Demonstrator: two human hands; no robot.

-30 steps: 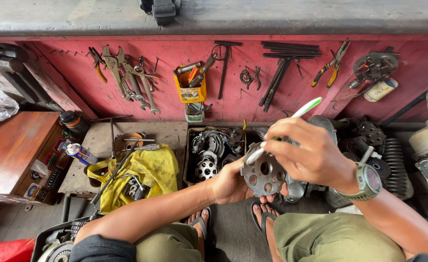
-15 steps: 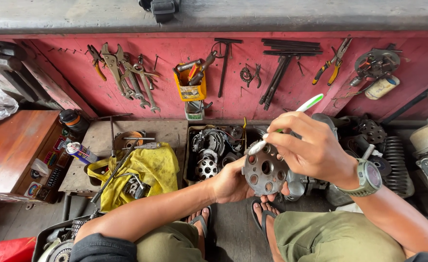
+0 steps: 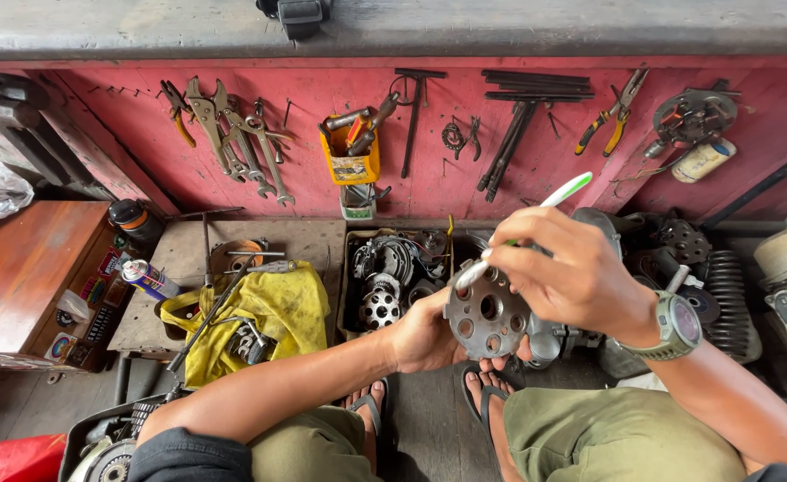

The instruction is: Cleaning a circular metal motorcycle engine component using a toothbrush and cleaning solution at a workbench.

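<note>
Two hands (image 3: 500, 312) amid yellow cloth (image 3: 259, 312), parts tray (image 3: 350, 268), hanging wrenches (image 3: 241, 134).

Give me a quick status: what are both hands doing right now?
Left hand grips round metal disc with holes. Right hand holds white-and-green toothbrush, bristle end on disc face. Nothing blocking; tray of engine parts just behind.

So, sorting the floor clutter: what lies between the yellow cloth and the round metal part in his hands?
In the head view, an open tray of dark engine parts lies between the yellow cloth and the holed disc.
</note>
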